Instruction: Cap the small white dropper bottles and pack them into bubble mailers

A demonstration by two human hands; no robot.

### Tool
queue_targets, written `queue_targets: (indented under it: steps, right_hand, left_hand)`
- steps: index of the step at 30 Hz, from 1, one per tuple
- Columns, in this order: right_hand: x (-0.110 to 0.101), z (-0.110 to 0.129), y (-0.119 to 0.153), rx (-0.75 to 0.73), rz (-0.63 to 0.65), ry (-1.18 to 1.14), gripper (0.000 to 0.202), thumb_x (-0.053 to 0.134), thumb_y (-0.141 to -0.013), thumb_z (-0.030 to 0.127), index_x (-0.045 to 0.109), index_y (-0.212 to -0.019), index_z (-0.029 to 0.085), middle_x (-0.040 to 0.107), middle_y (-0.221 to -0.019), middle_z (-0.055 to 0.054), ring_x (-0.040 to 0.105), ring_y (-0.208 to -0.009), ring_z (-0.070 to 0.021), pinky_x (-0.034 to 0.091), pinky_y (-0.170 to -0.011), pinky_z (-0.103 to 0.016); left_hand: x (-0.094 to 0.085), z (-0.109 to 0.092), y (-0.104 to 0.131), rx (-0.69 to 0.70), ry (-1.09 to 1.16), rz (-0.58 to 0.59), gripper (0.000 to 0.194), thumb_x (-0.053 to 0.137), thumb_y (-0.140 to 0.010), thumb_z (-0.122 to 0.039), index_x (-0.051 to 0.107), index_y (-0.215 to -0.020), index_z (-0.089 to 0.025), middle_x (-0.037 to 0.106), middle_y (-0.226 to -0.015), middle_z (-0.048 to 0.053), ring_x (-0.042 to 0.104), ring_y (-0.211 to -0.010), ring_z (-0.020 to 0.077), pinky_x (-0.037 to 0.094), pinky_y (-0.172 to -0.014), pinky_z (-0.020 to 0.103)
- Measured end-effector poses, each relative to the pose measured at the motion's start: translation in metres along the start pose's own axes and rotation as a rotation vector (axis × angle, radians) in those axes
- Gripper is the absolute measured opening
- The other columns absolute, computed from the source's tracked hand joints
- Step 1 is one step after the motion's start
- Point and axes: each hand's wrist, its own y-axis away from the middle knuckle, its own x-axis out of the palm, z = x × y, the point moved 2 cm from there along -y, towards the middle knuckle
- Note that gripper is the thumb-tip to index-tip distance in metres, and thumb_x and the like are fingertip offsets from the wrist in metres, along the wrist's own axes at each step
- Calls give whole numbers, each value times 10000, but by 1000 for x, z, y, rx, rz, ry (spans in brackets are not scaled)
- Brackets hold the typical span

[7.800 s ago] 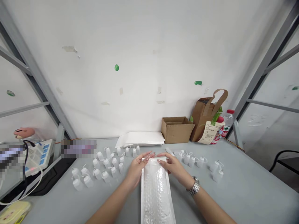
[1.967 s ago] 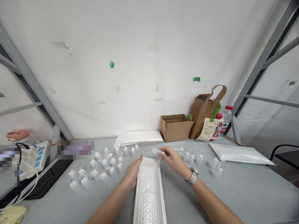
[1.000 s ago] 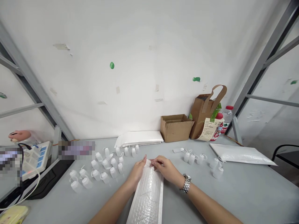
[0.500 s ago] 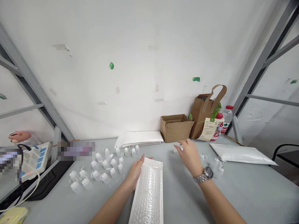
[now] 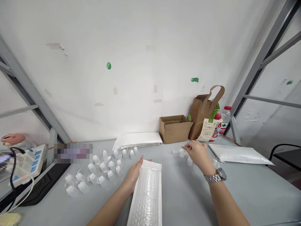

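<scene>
My left hand (image 5: 135, 172) is closed on the upper left edge of a white bubble mailer (image 5: 148, 191), which lies lengthwise toward me. On the right, my right hand (image 5: 196, 153), with a metal watch at the wrist, has its fingertips pinched together over a few small white bottles (image 5: 182, 153). Whether the fingers grip one of them is too small to tell. Many small white capped bottles with loops (image 5: 92, 178) stand and lie in a group left of the mailer.
Flat white mailers (image 5: 138, 139) lie against the wall, beside an open cardboard box (image 5: 176, 133). Behind are a brown paper bag (image 5: 198, 113) and a plastic bottle (image 5: 226, 117). Another mailer (image 5: 240, 154) lies right; a power strip (image 5: 31, 164) sits left.
My right hand has moved slightly right over the small bottles, and a few more bottles now show left of it. My left hand still holds the mailer. The view has shifted slightly.
</scene>
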Motion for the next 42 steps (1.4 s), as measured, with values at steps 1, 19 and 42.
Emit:
queue_targets:
  steps: [1,19,42]
  right_hand:
    - [-2,8,1,-30,-53,-105,309,497,-835,352,584,-587,189,615,-660,-37,543,-696,-201,323,-643,-320]
    - [59,85,44,114,444,-903,255,553,-775,408,581,-659,182,610,-625,-8,549,-604,-159,411,-602,-275]
    - [66,91,54,241,763,-1020,431,640,-683,531,648,-850,133,621,-819,-55,558,-735,-194,437,-694,-315]
  left_hand:
    - [0,0,0,-4,-2,1,595,515,-727,-594,637,-1049,-108,710,-845,107,629,-835,288,430,-762,363]
    - [13,4,5,55,-77,-11,529,603,-634,-612,682,-759,-104,681,-687,74,617,-729,229,417,-702,292]
    - [2,-15,8,194,143,-161,527,552,-705,-594,633,-1016,-176,687,-994,117,604,-988,305,469,-819,378]
